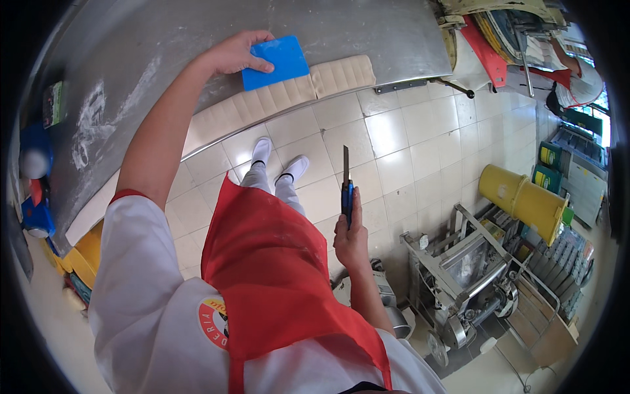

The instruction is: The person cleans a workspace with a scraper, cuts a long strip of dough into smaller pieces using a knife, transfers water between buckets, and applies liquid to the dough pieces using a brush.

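My left hand [244,58] grips a blue flat plastic scraper [279,62] near the front edge of the steel table [367,26]. A long pale dough strip [344,74] lies along that edge, crossed by several faint lines, with the scraper at its back side. My right hand [352,233] is closed around a blue and black utility knife [347,187], its long blade out and pointing up in the picture, held out over the floor away from the dough. White floury smears [92,125] mark the steel to the left.
A person [581,82] works at the upper right beside machinery and a red panel [479,49]. A yellow cylindrical bin [522,203], a metal machine on wheels [469,282] and stacked trays [561,262] stand at the lower right. Blue containers [36,213] sit at the far left.
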`<move>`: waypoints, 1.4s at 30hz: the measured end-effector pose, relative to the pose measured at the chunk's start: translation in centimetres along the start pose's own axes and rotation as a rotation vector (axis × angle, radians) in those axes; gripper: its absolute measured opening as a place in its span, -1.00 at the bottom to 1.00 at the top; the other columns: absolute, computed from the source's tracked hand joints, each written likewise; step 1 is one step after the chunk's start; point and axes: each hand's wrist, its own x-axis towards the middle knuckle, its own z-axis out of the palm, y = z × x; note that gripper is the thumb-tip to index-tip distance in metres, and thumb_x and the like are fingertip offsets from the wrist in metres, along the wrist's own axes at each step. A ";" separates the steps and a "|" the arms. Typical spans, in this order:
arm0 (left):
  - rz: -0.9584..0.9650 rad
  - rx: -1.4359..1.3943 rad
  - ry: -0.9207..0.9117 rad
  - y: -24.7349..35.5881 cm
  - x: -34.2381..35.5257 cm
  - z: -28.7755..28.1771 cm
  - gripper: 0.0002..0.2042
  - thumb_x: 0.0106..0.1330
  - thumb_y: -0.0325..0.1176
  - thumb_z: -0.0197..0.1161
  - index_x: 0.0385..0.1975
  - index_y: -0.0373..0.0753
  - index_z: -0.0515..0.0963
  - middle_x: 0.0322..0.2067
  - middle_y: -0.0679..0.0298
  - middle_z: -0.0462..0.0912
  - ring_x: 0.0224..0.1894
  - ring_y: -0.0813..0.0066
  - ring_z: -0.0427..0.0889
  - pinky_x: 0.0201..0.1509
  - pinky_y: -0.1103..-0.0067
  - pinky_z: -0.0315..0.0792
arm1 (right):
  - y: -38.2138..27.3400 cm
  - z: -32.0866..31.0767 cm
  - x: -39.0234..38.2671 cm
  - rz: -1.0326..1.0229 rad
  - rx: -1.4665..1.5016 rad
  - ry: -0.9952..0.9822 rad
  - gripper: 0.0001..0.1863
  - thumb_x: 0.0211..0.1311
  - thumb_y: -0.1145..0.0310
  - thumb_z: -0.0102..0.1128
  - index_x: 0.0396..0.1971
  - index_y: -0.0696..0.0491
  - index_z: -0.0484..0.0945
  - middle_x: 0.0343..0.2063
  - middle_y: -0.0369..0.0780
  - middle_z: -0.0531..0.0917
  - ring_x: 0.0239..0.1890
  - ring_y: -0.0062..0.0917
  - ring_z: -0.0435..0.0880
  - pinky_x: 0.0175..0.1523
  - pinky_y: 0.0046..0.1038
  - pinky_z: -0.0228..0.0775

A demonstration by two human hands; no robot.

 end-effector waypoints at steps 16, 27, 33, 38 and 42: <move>0.139 0.065 -0.013 -1.8 0.4 -0.7 -0.40 0.11 -0.32 0.54 0.19 -0.24 0.53 0.01 0.15 0.68 0.06 0.29 0.63 0.20 0.40 0.47 | -11.0 6.5 2.0 -0.136 -0.064 -0.009 -0.25 0.51 0.48 -0.13 0.60 -0.13 -0.15 -0.55 -0.14 0.59 -0.52 -0.32 0.64 -0.28 -0.28 0.50; 0.309 0.511 0.191 -2.4 0.5 -0.4 -0.37 -0.05 -0.11 0.60 0.02 -0.27 0.56 -0.01 0.05 0.62 0.08 0.04 0.59 0.14 0.29 0.49 | -13.9 10.7 6.6 -0.387 -0.380 -0.040 -0.19 0.42 0.49 -0.02 0.58 -0.02 -0.15 -0.37 0.12 0.66 -0.40 0.09 0.68 -0.27 0.02 0.52; 0.326 0.575 0.242 -3.4 1.1 -0.3 -0.36 -0.08 -0.06 0.60 -0.02 -0.26 0.55 -0.03 0.09 0.60 0.08 0.07 0.58 0.13 0.30 0.49 | -15.7 12.4 9.9 -0.368 -0.493 -0.068 -0.12 0.31 0.52 0.01 0.58 -0.01 -0.14 -0.49 0.05 0.64 -0.45 0.00 0.68 -0.35 0.00 0.51; 0.313 0.584 0.261 -2.4 -0.2 -0.3 -0.40 -0.04 -0.11 0.58 0.01 -0.19 0.54 0.01 0.14 0.56 0.12 0.10 0.54 0.17 0.32 0.47 | -17.0 11.8 9.8 -0.309 -0.559 -0.126 -0.13 0.29 0.58 -0.02 0.57 0.08 -0.15 -0.53 0.08 0.67 -0.46 0.05 0.68 -0.33 0.03 0.48; 0.554 0.529 0.163 -3.1 -3.4 -0.6 -0.57 -0.04 -0.30 0.54 -0.11 -0.11 0.62 0.20 0.21 0.51 0.38 0.11 0.33 0.43 0.26 0.28 | -17.6 11.7 9.6 -0.273 -0.593 -0.144 -0.07 0.20 0.59 -0.01 0.57 0.08 -0.17 -0.56 0.07 0.65 -0.48 0.03 0.68 -0.34 0.02 0.48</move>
